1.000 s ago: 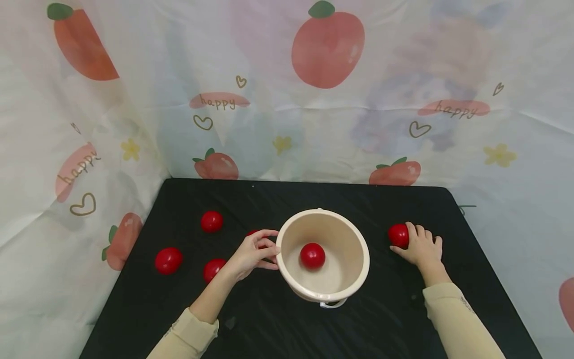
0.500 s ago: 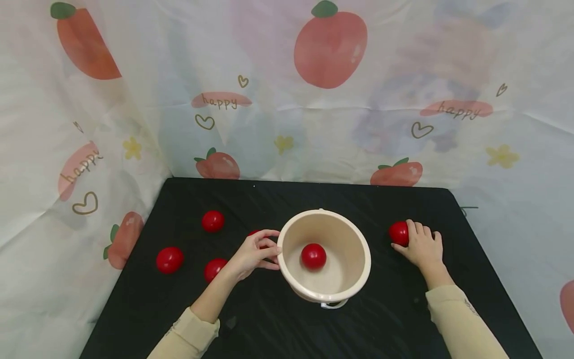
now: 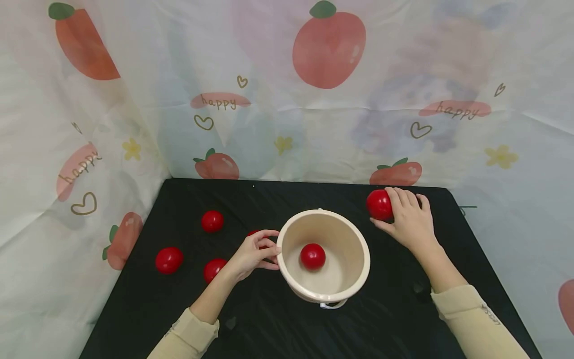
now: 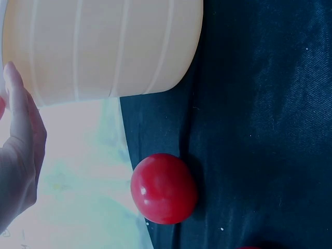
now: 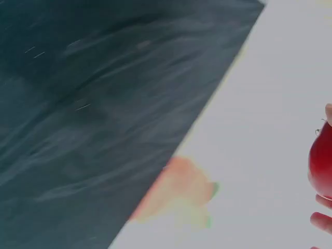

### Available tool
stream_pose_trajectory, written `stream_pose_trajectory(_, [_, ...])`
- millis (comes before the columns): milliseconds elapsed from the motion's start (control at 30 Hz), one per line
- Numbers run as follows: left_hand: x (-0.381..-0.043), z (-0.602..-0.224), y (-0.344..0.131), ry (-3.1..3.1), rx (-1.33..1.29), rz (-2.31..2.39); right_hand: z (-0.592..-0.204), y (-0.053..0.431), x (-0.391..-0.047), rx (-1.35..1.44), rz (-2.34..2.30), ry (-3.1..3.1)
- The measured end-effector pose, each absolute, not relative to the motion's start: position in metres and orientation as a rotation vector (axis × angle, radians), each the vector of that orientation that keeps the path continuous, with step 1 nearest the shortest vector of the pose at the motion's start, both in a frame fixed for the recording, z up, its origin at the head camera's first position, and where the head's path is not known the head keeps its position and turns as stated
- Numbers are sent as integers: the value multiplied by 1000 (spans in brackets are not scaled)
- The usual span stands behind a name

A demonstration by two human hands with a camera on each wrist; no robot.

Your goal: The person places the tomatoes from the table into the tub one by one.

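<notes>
A cream bucket (image 3: 356, 249) stands in the middle of the black table, tilted towards me in the head view, with one glossy red ball (image 3: 313, 257) inside on its bottom. My left hand (image 3: 251, 254) pinches the left side of its rim. In the left wrist view the bucket's ribbed outer wall (image 4: 104, 46) fills the top left, near the fingers (image 4: 21, 109). To the right, my right hand (image 3: 409, 217) grips another red ball (image 3: 378, 205), held up off the table. The right wrist view shows part of this ball (image 5: 321, 163) at its right edge, with fingertips around it.
Left of the bucket lie several red balls: one at the back (image 3: 212, 222), one far left (image 3: 169, 261), one partly behind the left forearm (image 3: 214, 269), and one mostly hidden behind the left hand. A printed curtain (image 3: 278, 60) closes off the table's back and left sides.
My right hand has lifted the red ball off the table and carried it up and slightly left. The left hand and the bucket have stayed in place.
</notes>
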State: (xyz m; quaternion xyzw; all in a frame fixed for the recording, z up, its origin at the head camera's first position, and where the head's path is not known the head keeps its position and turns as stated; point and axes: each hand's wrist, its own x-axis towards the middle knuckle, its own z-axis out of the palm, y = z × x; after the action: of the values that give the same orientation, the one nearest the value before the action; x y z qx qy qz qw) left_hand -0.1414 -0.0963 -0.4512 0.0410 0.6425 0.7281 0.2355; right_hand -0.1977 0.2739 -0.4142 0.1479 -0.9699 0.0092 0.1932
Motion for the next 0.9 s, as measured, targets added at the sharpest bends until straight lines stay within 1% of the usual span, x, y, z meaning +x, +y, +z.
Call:
stream_pose_trajectory(133, [-141,-450,-96,1761,128,1998,-400,248,-189,562,19,-2615])
stream_pose_trajectory(300, [-141,-449,-96,1754,122,2001,-398,213,-176,792,13,-2499])
stream_pose_trajectory(600, [-141,-450,-97,1752,109,1999,-426,158,-160,1114,-13,-2568])
stream_pose_trajectory(900, [-140,-450,-97,1769,113,1988,-447,137,-156,1312,-140,-2603])
